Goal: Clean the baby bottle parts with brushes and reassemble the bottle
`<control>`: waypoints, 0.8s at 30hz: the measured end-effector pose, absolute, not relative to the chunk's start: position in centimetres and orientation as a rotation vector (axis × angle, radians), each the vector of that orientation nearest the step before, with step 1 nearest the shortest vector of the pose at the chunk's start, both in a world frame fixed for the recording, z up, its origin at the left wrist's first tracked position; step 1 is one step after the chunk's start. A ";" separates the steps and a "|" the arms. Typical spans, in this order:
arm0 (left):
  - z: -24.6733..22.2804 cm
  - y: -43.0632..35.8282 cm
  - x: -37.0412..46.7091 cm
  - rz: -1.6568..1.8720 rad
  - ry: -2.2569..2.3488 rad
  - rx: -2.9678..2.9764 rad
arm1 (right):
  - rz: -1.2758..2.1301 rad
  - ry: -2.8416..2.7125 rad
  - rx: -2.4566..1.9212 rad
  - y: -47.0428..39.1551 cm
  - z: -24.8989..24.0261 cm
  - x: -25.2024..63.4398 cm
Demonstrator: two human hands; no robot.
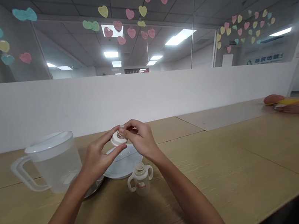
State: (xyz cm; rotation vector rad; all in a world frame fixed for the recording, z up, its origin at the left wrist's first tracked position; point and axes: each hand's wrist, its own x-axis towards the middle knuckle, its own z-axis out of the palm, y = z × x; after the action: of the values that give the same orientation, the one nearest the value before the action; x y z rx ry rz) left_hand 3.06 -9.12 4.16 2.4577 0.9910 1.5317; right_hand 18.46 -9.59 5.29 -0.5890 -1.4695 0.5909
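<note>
In the head view, the left hand [97,155] holds a white collar [117,140] between fingers and thumb, apparently steadying it while the right hand [141,138] pinches the clear teat [119,133] at its one o'clock. With both hands taken up, the two-handled bottle [143,186] stands upright by itself on the table [204,178], at five o'clock from the collar, mouth uncovered. The bowl [116,171] sits at six o'clock, perhaps to catch drips; the lidded pitcher [54,163] stands near nine, its handle turned outward, presumably for easy gripping.
</note>
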 end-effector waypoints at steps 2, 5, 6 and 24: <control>4.3 -9.3 3.0 1.557 0.975 2.534 | 0.661 -1.421 -0.568 -9.7 5.3 18.4; 4.5 -9.5 2.9 1.596 0.950 2.689 | 0.707 -1.387 -0.565 -9.9 5.4 18.5; 4.5 -9.6 2.9 1.606 0.943 2.737 | 0.713 -1.380 -0.563 -9.9 5.5 18.5; 4.6 -10.0 3.4 1.716 0.815 3.097 | 1.055 -1.190 -0.489 -9.7 6.3 19.1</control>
State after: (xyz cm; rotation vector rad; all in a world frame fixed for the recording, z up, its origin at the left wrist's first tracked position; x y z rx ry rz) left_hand 3.37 -10.05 4.60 3.0968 0.8151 1.7161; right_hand 19.10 -9.75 6.32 -0.4892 -1.1902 1.0551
